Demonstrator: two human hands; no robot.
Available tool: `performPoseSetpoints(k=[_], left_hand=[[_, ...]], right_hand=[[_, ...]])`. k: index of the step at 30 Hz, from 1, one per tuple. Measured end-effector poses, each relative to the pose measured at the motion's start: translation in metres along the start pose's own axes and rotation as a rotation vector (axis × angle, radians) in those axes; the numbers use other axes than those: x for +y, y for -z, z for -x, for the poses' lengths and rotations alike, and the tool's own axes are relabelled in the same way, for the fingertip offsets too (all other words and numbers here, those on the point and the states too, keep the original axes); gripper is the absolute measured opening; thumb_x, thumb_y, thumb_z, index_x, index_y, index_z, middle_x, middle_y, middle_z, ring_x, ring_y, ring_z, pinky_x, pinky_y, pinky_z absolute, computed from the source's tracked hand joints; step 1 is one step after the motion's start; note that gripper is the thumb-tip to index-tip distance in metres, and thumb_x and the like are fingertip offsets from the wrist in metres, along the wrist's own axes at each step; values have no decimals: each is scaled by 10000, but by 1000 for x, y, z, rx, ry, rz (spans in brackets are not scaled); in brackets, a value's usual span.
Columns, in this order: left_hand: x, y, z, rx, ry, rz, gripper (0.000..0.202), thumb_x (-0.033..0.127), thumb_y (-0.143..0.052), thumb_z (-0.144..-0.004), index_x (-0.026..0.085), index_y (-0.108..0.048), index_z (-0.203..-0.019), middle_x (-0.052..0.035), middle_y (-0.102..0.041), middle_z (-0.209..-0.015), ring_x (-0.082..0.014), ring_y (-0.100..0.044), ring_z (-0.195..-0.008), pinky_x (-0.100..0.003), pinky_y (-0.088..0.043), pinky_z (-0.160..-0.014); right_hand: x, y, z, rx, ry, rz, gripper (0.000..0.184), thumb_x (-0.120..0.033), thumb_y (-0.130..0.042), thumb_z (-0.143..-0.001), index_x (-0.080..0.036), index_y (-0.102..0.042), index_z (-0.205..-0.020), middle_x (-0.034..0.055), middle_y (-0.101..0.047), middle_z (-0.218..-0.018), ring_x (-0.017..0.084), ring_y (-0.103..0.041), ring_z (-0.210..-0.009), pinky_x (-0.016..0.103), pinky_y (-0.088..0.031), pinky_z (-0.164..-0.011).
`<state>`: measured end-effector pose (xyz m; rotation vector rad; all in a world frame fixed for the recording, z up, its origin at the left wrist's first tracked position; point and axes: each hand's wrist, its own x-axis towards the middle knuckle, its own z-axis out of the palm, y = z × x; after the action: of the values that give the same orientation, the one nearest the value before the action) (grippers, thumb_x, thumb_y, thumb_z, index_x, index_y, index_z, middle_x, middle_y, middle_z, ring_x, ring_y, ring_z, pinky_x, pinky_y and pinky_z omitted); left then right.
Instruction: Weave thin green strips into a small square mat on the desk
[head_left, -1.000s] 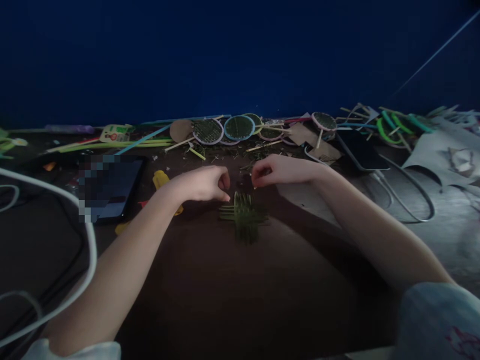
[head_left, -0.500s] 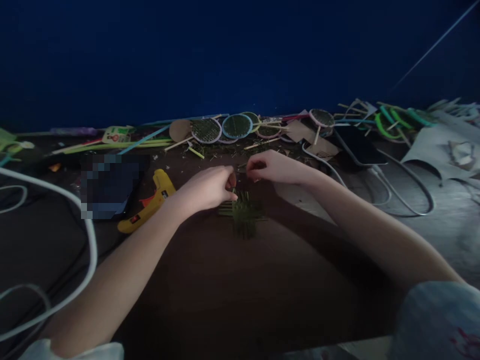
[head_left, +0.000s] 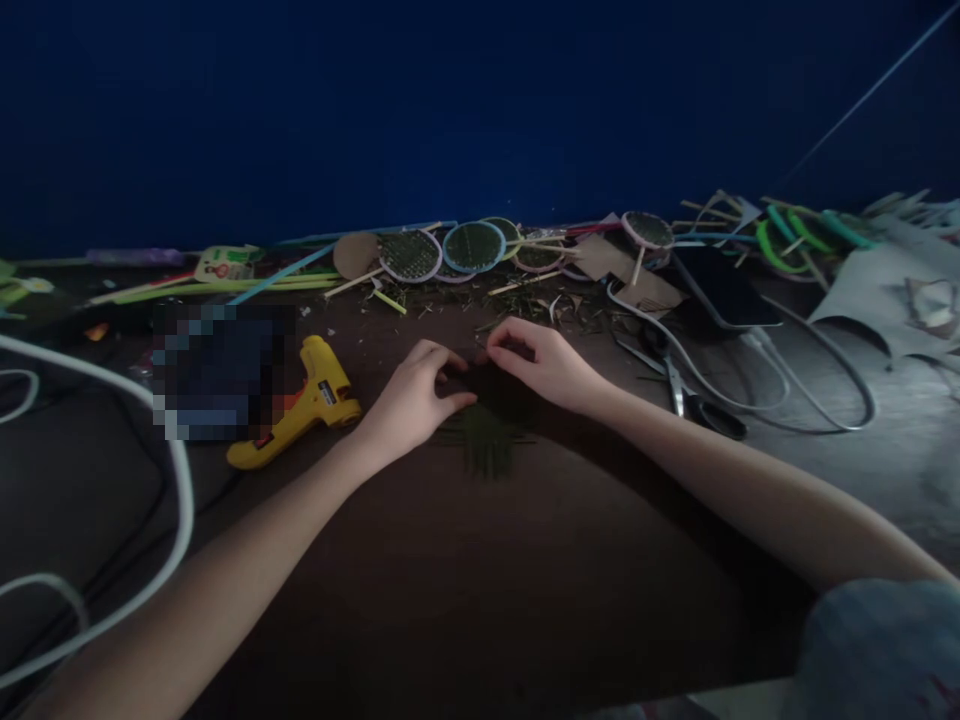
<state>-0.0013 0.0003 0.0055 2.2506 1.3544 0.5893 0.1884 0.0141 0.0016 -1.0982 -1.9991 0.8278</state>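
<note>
strips (head_left: 487,455) between glue gun (head_left: 321,402) and scissors (head_left: 677,390)

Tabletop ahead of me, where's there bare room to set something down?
Bare table lies between the left forearm and right forearm, this side of the green strips. It's crowded by the glue gun at left, scissors at right, and round discs along the blue backdrop.

- Leaf-strip weave (head_left: 487,455): dark green, crosswise pattern
- Glue gun (head_left: 289,428): yellow
- Scissors (head_left: 676,390): black and silver
- Round paddle (head_left: 475,247): light-blue rim, dark green centre
- Cable (head_left: 182,485): white
- Backdrop (head_left: 480,110): deep blue
</note>
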Motion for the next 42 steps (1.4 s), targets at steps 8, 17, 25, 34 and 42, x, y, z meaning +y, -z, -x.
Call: performPoseSetpoints(k=[8,17,25,34,42], left_hand=[[-1,2,2,-48,-4,27,299,285,-702,-682,188,-545,-918,-31,-488,-1009,-158,-528,-867,-334,-461,-802],[-2,0,2,-4,-72,-2,315,235,-715,-674,176,-519,-914,-23,-494,-951,-144,-513,-836,-296,-456,-771],[0,0,5,0,-86,-36,297,239,-684,-708,198,-513,-947,-24,-508,-954,-161,-523,-845,-314,-456,-761],[1,0,5,-2,-99,-32,285,230,-678,-714,203,-510,-943,-22,-509,-955,-157,-522,-836,-308,-455,-749],[0,0,5,0,-88,-31,278,218,-685,-707,204,-510,-922,-17,-504,-939,-150,-524,-821,-313,-458,-755]], right_hand=[[4,-5,4,6,-8,-54,92,-258,-461,-823,-181,-511,-810,33,-638,-829,151,-572,-799,298,-417,-722],[6,-5,3,-18,-27,-161,82,-255,-465,-822,-183,-495,-798,32,-643,-820,150,-603,-805,290,-441,-721],[8,-5,3,-18,-31,-162,94,-261,-466,-816,-176,-497,-793,23,-615,-791,136,-580,-758,273,-428,-688],[9,-5,2,-47,-5,-166,93,-267,-454,-822,-181,-485,-807,9,-571,-765,121,-547,-728,264,-416,-682],[6,-2,1,-107,39,-76,88,-258,-440,-835,-184,-472,-799,0,-547,-740,113,-510,-701,248,-394,-661]])
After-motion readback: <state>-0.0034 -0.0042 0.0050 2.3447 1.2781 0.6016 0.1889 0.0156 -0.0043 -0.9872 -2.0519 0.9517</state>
